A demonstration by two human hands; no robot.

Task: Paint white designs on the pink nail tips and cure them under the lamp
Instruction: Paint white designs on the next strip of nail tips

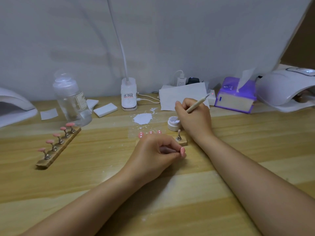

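Pink nail tip (pixel 182 151) between left fingertips (pixel 178 155)

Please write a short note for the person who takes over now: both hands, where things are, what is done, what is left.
Left hand: fingers pinch one pink nail tip.
Right hand: holds the brush at the small white jar.
Wooden strip at the left: five pink tips, plain as far as I can see.
Behind the left hand: more pink tips with white marks.
Left: paint the held tip and the plain ones, then cure under the lamp at the right.
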